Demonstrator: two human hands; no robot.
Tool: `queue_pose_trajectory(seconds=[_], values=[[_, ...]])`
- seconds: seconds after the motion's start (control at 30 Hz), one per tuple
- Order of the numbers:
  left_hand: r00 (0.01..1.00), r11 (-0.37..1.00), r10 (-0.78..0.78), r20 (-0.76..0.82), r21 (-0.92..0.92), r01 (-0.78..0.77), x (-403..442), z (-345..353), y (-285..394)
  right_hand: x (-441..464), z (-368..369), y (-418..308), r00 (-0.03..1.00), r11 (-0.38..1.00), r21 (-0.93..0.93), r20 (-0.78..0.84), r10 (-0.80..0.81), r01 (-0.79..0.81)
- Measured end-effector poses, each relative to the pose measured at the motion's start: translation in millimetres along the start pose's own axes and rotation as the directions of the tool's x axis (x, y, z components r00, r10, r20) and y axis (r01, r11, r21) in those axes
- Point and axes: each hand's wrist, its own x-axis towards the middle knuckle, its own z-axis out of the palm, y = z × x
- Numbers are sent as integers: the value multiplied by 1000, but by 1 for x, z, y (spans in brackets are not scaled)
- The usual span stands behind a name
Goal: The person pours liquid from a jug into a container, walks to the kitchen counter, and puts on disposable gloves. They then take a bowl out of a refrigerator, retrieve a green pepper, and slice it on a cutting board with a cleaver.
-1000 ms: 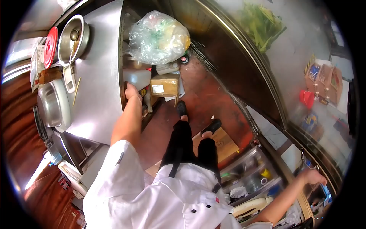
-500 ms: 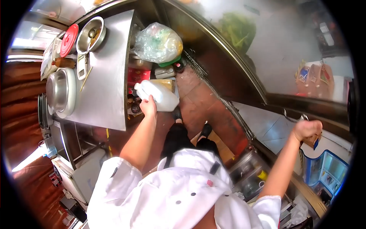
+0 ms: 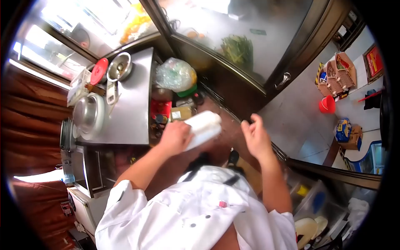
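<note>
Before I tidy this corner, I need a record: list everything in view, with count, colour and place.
Table: one, silver, left
Smaller bowl: one, silver, on table
Lid: one, red, beside smaller bowl
Larger bowl: one, silver, table's far left
Plastic bag: one, clear, beside table
Box: one, brown, below bag
Jug: one, white, in left hand
Leafy bundle: one, green, behind glass
Bucket: one, red, far right
Curtain: brown, far left; count unclear
Jacket: one, white, worn
Smaller items: too blurred to count
Hands: two, bare; left on jug, right raised, open
</note>
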Motion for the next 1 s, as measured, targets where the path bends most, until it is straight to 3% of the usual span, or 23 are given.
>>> queue_pose_trajectory(seconds=[0.07,0.17,0.27,0.37,0.43,0.57,0.63,0.7,0.73,0.87,0.97,1.0], values=[[977,977,211,4,-42,-211,-4,-10,10,-31,18,-17,984,981,-186,163,79,-48],[915,913,401,38,-94,-397,-14,-11,14,-71,48,-23,986,943,-314,82,145,-113],[784,771,620,-34,-157,-617,-23,-5,12,-112,66,-21,961,905,-324,-61,271,-276],[678,652,733,-56,-226,-723,-49,-4,27,-165,77,-29,891,852,-294,-285,353,-432],[573,547,813,-100,-208,-811,-55,-6,38,-201,77,-31,863,887,-135,-337,378,-441],[407,369,908,-96,-273,-888,-86,-1,66,-289,85,-22,826,922,152,-410,386,-356],[297,256,950,-102,-296,-920,-108,6,84,-336,89,-26,778,856,281,-363,513,-433],[234,182,964,-124,-332,-926,-134,13,101,-388,106,-24,704,866,212,-510,494,-453],[205,187,979,-11,-364,-913,-147,6,111,-417,116,-25,693,875,259,-537,482,-408],[-14,-34,999,-52,-409,-912,-206,2,163,-532,126,-62,652,848,456,-562,509,-269],[-220,-211,975,-23,-400,-892,-264,4,214,-636,133,-73,697,938,130,-638,327,-320],[-289,-263,957,2,-401,-877,-285,8,228,-670,141,-77,670,943,96,-682,295,-318]])
